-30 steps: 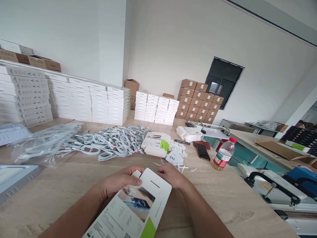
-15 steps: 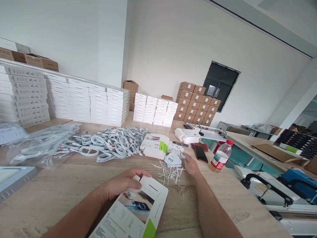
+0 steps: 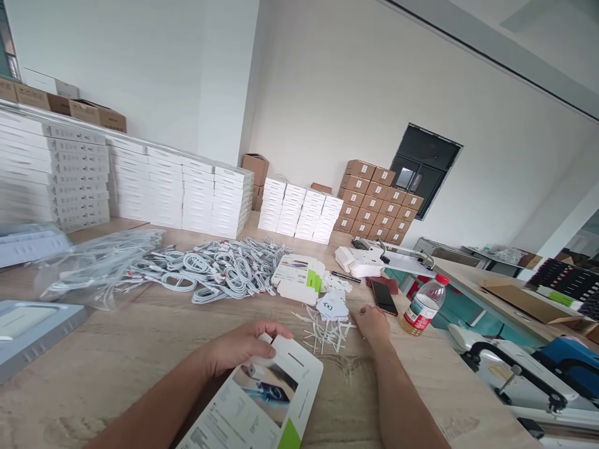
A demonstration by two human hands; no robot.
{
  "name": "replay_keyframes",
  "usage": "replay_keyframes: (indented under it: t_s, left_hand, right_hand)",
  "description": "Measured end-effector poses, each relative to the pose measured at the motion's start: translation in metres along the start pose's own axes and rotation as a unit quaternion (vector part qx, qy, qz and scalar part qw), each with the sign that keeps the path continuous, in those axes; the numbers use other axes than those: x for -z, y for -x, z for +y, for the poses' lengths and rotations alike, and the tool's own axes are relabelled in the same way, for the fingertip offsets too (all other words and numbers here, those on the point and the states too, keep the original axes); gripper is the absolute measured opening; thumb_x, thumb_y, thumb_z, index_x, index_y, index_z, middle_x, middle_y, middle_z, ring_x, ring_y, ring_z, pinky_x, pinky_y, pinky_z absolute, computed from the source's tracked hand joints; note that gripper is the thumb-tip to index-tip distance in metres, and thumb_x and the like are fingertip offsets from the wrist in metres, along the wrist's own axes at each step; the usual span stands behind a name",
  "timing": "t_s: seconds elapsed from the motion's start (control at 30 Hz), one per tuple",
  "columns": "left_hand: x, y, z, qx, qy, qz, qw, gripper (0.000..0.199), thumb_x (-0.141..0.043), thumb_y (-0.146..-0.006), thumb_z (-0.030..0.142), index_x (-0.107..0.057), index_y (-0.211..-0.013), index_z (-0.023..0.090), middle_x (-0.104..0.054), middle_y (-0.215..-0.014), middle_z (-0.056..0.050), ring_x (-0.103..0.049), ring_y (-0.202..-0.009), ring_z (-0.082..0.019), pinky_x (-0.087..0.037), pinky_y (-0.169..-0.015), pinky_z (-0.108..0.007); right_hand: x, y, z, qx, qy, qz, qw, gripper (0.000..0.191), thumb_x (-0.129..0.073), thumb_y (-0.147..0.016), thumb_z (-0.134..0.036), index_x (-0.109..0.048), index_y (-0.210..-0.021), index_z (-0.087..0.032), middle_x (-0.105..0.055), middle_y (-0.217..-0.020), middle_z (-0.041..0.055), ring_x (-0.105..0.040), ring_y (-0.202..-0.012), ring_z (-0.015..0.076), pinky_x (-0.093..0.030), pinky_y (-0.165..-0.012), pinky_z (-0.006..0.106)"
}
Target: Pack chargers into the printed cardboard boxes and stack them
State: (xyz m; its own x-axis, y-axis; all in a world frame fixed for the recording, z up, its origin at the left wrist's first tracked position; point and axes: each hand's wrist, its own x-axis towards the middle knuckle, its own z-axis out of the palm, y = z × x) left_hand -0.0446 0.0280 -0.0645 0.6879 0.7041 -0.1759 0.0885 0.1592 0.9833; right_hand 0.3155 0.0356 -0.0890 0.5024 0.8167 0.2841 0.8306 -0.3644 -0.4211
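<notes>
My left hand (image 3: 248, 349) grips the top end of a white printed box (image 3: 262, 405) with a green corner, thumb on its face, and holds it tilted over the table. My right hand (image 3: 372, 323) rests on the wood surface, right of a pile of thin white strips (image 3: 325, 330) and white paper cutouts (image 3: 332, 305); its fingers are curled and too small to read clearly. Behind the strips lie flat white-green box pieces (image 3: 299, 277). A heap of grey-white cables (image 3: 229, 268) spreads to their left.
A bottle with a red cap (image 3: 425, 305) and a phone (image 3: 384, 295) are at the right. Plastic-bagged cables (image 3: 100, 265) and a grey tray (image 3: 37, 333) lie left. Stacked white boxes (image 3: 163, 187) line the back. Machines with black handles (image 3: 515, 368) stand beyond the right edge.
My right hand has drawn back slightly from the paper cutouts onto the bare table beside them. My left hand still holds the box. The view has shifted a little to the left.
</notes>
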Motion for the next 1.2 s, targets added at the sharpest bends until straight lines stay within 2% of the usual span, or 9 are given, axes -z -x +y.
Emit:
replay_keyframes:
  t_s: [0.1, 0.2, 0.4, 0.47, 0.57, 0.7, 0.8, 0.97, 1.2]
  left_hand:
    - [0.001, -0.001, 0.0, -0.002, -0.005, -0.005, 1.0, 0.044, -0.074, -0.061, 0.023, -0.072, -0.106, 0.021, -0.069, -0.099, -0.002, -0.067, -0.078, -0.021, -0.051, -0.07, -0.029]
    - [0.0, 0.001, 0.001, 0.0, 0.002, -0.006, 1.0, 0.043, -0.076, -0.062, 0.024, -0.073, -0.105, 0.022, -0.069, -0.098, -0.001, -0.066, -0.075, -0.019, -0.05, -0.069, -0.028]
    - [-0.005, 0.003, 0.004, 0.023, 0.032, 0.022, 0.999, 0.043, -0.075, -0.07, 0.054, -0.074, -0.091, 0.016, -0.07, -0.081, -0.003, -0.062, -0.068, -0.018, -0.046, -0.061, -0.026]
    - [-0.006, 0.0, 0.002, 0.048, 0.06, 0.029, 0.997, 0.056, -0.064, -0.073, 0.069, -0.074, -0.085, 0.015, -0.069, -0.074, -0.004, -0.059, -0.062, -0.018, -0.044, -0.055, -0.026]
    - [-0.005, -0.005, 0.0, 0.054, 0.115, 0.015, 0.992, 0.065, -0.055, -0.072, 0.077, -0.071, -0.074, 0.014, -0.064, -0.063, -0.003, -0.053, -0.054, -0.015, -0.04, -0.05, -0.026]
    - [-0.002, -0.008, -0.004, 0.019, 0.173, 0.027, 0.984, 0.041, -0.073, -0.068, 0.056, -0.065, -0.062, 0.016, -0.059, -0.056, 0.002, -0.051, -0.053, -0.014, -0.041, -0.055, -0.026]
    - [0.0, -0.007, -0.005, -0.003, 0.181, 0.059, 0.982, 0.027, -0.082, -0.063, 0.036, -0.065, -0.067, 0.015, -0.063, -0.06, 0.002, -0.055, -0.057, -0.015, -0.041, -0.058, -0.026]
    - [0.001, -0.006, -0.002, -0.021, 0.175, 0.087, 0.981, 0.03, -0.084, -0.062, 0.037, -0.065, -0.072, 0.016, -0.065, -0.062, 0.002, -0.055, -0.057, -0.014, -0.04, -0.058, -0.025]
    - [-0.004, 0.0, 0.006, -0.053, 0.034, -0.002, 0.998, 0.02, -0.075, -0.068, 0.026, -0.075, -0.084, 0.015, -0.07, -0.074, 0.0, -0.058, -0.065, -0.015, -0.04, -0.063, -0.024]
  right_hand:
    - [0.002, 0.001, 0.003, -0.005, -0.015, 0.017, 1.0, 0.014, -0.064, -0.073, -0.031, -0.072, -0.069, -0.02, -0.073, -0.087, 0.0197, -0.069, -0.089, 0.0385, -0.051, -0.073, 0.048]
    - [0.012, 0.001, 0.004, -0.009, -0.044, 0.06, 0.997, 0.016, -0.06, -0.076, -0.026, -0.075, -0.076, -0.02, -0.073, -0.076, 0.0186, -0.07, -0.08, 0.037, -0.05, -0.068, 0.047]
    - [0.03, 0.02, -0.04, 0.1, -0.178, 0.149, 0.967, 0.036, -0.048, -0.089, -0.035, -0.073, -0.105, -0.016, -0.076, -0.096, 0.0158, -0.071, -0.084, 0.0283, -0.054, -0.077, 0.04]
    - [0.028, 0.044, -0.071, 0.182, -0.24, 0.144, 0.943, 0.031, -0.05, -0.09, -0.038, -0.074, -0.1, -0.019, -0.077, -0.099, 0.0101, -0.071, -0.085, 0.0234, -0.056, -0.078, 0.034]
    - [0.022, 0.091, -0.114, 0.388, -0.341, 0.077, 0.853, 0.02, -0.055, -0.093, -0.025, -0.074, -0.098, -0.026, -0.077, -0.092, 0.0043, -0.071, -0.082, 0.02, -0.056, -0.076, 0.032]
    - [0.018, 0.128, -0.139, 0.527, -0.332, -0.039, 0.781, 0.034, -0.048, -0.092, -0.007, -0.073, -0.102, -0.028, -0.076, -0.089, 0.002, -0.07, -0.085, 0.0177, -0.055, -0.078, 0.031]
    - [0.013, 0.124, -0.137, 0.496, -0.357, -0.045, 0.79, 0.029, -0.054, -0.091, -0.01, -0.072, -0.104, -0.027, -0.075, -0.102, 0.005, -0.069, -0.095, 0.019, -0.055, -0.085, 0.033]
    - [0.003, 0.106, -0.127, 0.329, -0.404, -0.083, 0.849, 0.011, -0.069, -0.081, -0.021, -0.075, -0.09, -0.022, -0.074, -0.096, 0.0069, -0.068, -0.091, 0.022, -0.054, -0.084, 0.036]
    - [-0.001, 0.104, -0.126, 0.247, -0.435, -0.158, 0.852, 0.013, -0.073, -0.073, -0.022, -0.076, -0.086, -0.024, -0.076, -0.087, 0.0019, -0.067, -0.084, 0.0206, -0.049, -0.083, 0.034]
